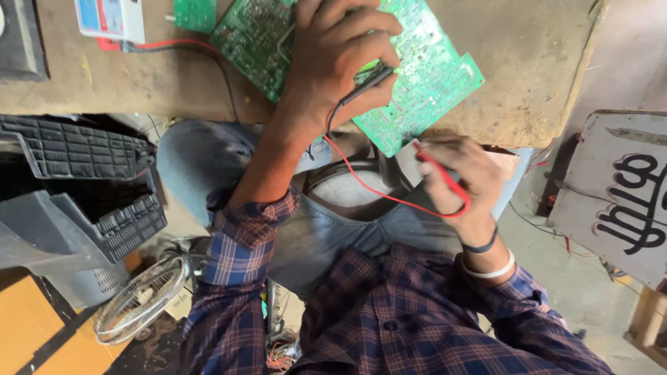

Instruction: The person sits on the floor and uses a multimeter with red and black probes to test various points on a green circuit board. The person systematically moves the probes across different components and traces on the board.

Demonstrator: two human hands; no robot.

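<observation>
A large green circuit board lies on a brown workbench, partly over its near edge. My left hand rests on the board and grips a black test probe, whose tip touches the board. My right hand is below the board's near corner, off the bench edge, holding a red test probe with its tip pointing up towards that corner. A red lead loops across my lap between the hands. A white and blue meter sits at the bench's far left.
A small green board lies next to the meter. Grey plastic casings and a round wire fan guard crowd the floor at the left. A white board with black painted marks leans at the right.
</observation>
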